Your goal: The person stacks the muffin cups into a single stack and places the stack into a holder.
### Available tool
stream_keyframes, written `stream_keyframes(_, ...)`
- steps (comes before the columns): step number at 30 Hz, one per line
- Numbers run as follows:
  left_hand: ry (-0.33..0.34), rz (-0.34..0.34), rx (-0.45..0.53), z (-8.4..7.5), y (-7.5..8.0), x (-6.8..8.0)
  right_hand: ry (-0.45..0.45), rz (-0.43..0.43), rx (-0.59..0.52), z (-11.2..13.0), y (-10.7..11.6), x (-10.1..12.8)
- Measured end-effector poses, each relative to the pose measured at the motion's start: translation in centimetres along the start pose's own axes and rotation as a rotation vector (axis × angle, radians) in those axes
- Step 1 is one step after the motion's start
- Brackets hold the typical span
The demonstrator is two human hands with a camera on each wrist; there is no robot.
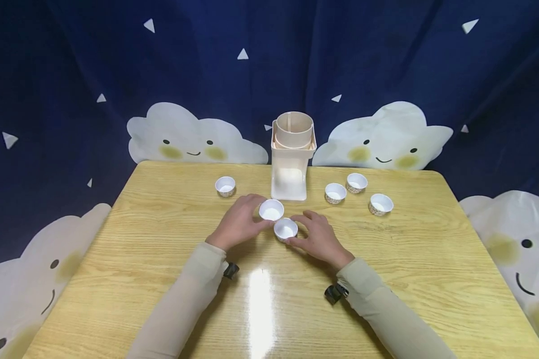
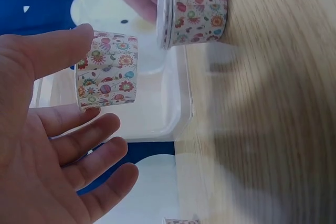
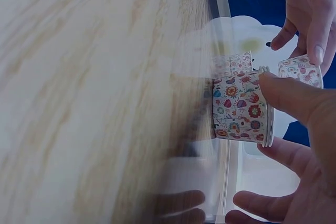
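Note:
A small paper baking cup (image 1: 271, 210), white inside, is pinched at its rim by my left hand (image 1: 240, 224). In the left wrist view that cup (image 2: 107, 72) shows a floral print and is raised off the table, its other fingers spread below. My right hand (image 1: 320, 240) pinches a second cup (image 1: 286, 229), just nearer and to the right. Seen from the right wrist, this one (image 3: 240, 109) stands on the table with doubled rims, like nested cups. The thumb (image 3: 291, 95) lies against its rim.
Behind the hands stands a beige dispenser-like holder (image 1: 289, 167) with a round cylinder (image 1: 295, 130) on top. One cup (image 1: 225, 186) sits to its left. Three more cups (image 1: 335, 193) (image 1: 357, 183) (image 1: 380, 204) stand to its right on the wooden table (image 1: 161, 239). A blue curtain hangs behind.

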State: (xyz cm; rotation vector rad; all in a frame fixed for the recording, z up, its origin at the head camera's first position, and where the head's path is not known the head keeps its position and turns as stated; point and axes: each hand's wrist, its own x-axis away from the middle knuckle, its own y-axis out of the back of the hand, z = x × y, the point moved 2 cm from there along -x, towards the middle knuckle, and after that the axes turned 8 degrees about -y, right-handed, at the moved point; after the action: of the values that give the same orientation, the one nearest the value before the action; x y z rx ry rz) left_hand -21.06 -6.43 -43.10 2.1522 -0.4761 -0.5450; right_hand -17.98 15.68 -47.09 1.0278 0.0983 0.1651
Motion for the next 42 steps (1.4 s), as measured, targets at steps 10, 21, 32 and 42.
stream_keyframes(10,-0.021,0.013,-0.034,-0.5,-0.1,0.1,-0.004,-0.001,-0.001,0.1,0.0,0.0)
stream_keyframes(21,-0.071,0.076,-0.062,-1.1,-0.7,-0.3,0.020,-0.021,0.000,0.0,0.0,0.1)
stream_keyframes(32,-0.098,0.104,-0.069,-1.7,-1.2,-0.2,0.013,-0.012,-0.018,-0.1,-0.2,0.1)
stream_keyframes(42,-0.099,0.118,-0.059,-1.4,-1.7,-0.1,0.021,-0.021,-0.024,0.1,-0.2,0.0)
